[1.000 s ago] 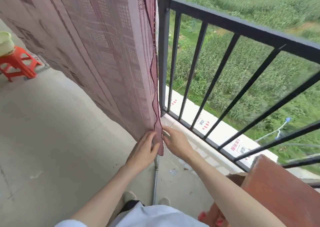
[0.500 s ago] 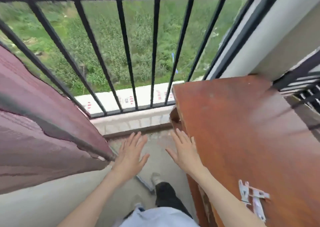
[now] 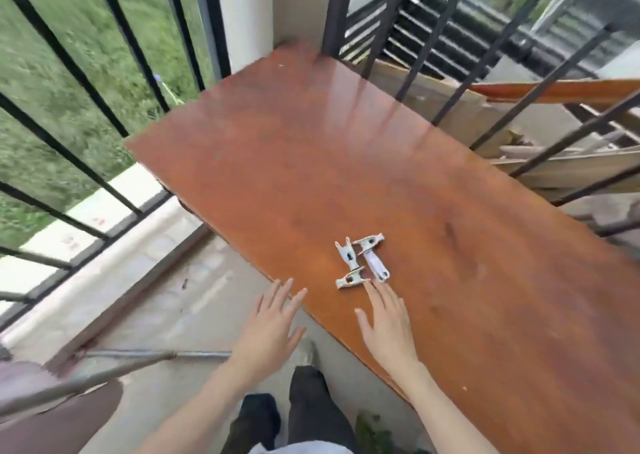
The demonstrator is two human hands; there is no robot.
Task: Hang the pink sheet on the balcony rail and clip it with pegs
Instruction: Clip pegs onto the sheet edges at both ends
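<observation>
Both hands' fingers are lying spread, holding nothing: right hand [image 3: 388, 329] fingers nearly touching the pegs [image 3: 362, 263] on the surface [image 3: 346, 176]; left hand [image 3: 268, 329] hovering beside.

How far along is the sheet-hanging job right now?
Done: the pink sheet shows only at the lower left corner, so whether it is hung can't be confirmed. In hand: the right hand reaches, open, for the pegs on the wooden board; the left hand is empty. Left: all clipping.

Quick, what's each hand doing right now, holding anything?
Left hand: open, holding nothing, at the table edge.
Right hand: open, holding nothing, fingertips by the pegs.
</observation>
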